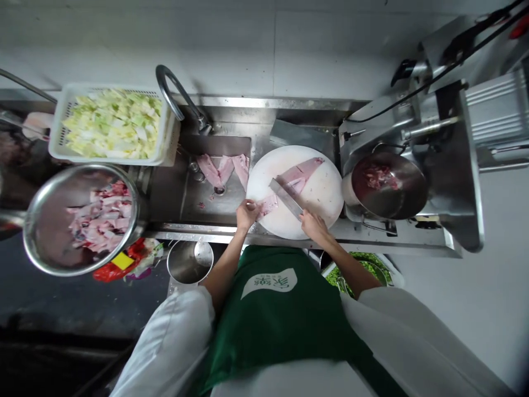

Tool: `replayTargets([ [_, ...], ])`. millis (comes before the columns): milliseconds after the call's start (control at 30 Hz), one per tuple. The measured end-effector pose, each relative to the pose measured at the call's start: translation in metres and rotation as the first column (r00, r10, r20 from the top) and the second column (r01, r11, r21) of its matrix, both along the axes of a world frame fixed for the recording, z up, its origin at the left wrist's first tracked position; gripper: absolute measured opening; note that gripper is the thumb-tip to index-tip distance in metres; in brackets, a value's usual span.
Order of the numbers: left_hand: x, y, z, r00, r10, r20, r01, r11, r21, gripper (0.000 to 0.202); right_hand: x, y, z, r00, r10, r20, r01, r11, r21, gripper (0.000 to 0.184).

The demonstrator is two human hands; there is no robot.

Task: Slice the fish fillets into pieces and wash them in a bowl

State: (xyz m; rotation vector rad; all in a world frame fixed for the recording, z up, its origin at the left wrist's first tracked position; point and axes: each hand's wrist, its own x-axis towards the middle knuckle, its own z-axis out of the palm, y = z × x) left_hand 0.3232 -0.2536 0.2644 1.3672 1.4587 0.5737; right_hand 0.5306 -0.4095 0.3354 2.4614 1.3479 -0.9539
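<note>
A long pink strip of raw meat [298, 173] lies across a round white cutting board [324, 196]. My left hand [247, 214] is closed, pinching the near end of the strip at the board's left edge. My right hand [313, 223] grips the handle of a cleaver [286, 197], whose blade rests flat on the meat near its middle.
More meat strips [225, 168] lie in the steel sink [194, 193] under a tap [177, 96]. A steel bowl of cut meat [82, 218] and a white basket of chopped cabbage [113, 124] stand at left. A steel bowl [390, 184] with meat scraps sits under a machine at right.
</note>
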Motion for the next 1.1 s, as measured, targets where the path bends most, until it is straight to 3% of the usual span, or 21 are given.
replayTargets([
  [200, -0.030, -0.012, -0.024, 0.930, 0.138, 0.342, -0.103, 0.987, -0.120, 0.037, -0.045, 0.026, 0.009, 1.000, 0.010, -0.009, -0.009, 0.998, 0.066, 0.035],
  [367, -0.032, -0.018, -0.033, 0.895, 0.182, 0.407, -0.123, 0.978, -0.167, 0.056, -0.062, 0.057, 0.014, 0.998, -0.012, -0.061, 0.019, 0.993, 0.117, 0.031],
  [533, -0.033, -0.021, -0.035, 0.891, 0.170, 0.420, -0.111, 0.981, -0.162, 0.056, -0.065, 0.080, 0.024, 0.993, -0.099, 0.059, 0.074, 0.939, 0.336, 0.042],
  [633, -0.030, -0.021, -0.036, 0.900, 0.153, 0.408, -0.112, 0.986, -0.123, 0.050, -0.073, 0.079, 0.012, 0.995, -0.093, 0.023, 0.085, 0.967, 0.241, 0.038],
  [767, -0.028, -0.020, -0.038, 0.913, 0.145, 0.380, -0.122, 0.989, -0.083, 0.045, -0.073, 0.043, -0.007, 0.998, -0.058, -0.032, 0.059, 0.997, 0.047, 0.030],
  [900, -0.031, -0.024, -0.043, 0.878, 0.212, 0.429, -0.173, 0.977, -0.128, 0.052, -0.065, 0.009, -0.002, 1.000, -0.031, 0.003, 0.031, 0.999, -0.040, 0.030],
  [1100, -0.033, -0.031, -0.048, 0.837, 0.274, 0.473, -0.225, 0.961, -0.159, 0.052, -0.085, 0.037, 0.005, 0.999, 0.012, 0.036, -0.013, 1.000, 0.028, 0.034],
])
